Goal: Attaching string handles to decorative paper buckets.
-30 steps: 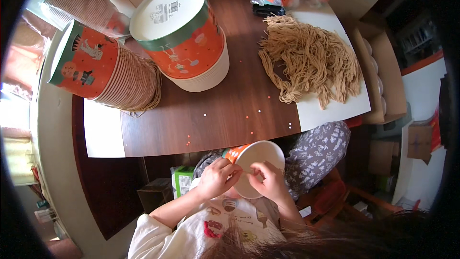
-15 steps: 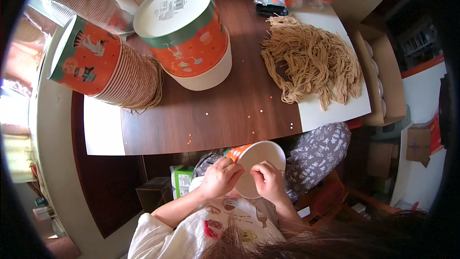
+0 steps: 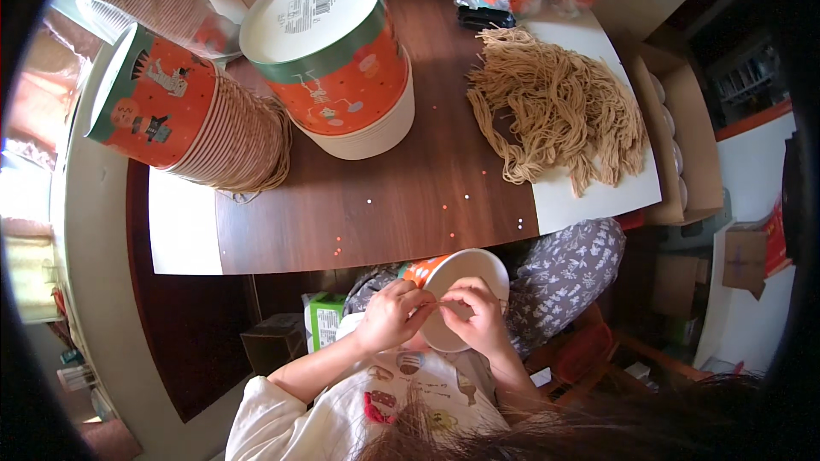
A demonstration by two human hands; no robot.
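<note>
A paper bucket (image 3: 483,269), orange outside and white inside, lies tilted in my lap with its mouth toward me. Over that mouth my left hand (image 3: 395,316) and my right hand (image 3: 472,316) meet fingertip to fingertip, both pinched. Between them shows what looks like a thin tan cord (image 3: 439,301); most of it is hidden by the fingers. Beyond the lap, a loose heap of tan cords (image 3: 564,111) rests at the right of the table.
Upside-down nested buckets (image 3: 337,90) stand on the table (image 3: 410,205), beside a leaning stack with cords (image 3: 171,111). Small orange and white paper dots (image 3: 338,239) are scattered near the front edge. A black tool (image 3: 485,17) lies behind the heap; an open carton (image 3: 683,132) adjoins the right side.
My right hand has shifted slightly left and up, so its fingertips now meet those of my left hand. The bucket and the table things stay put.
</note>
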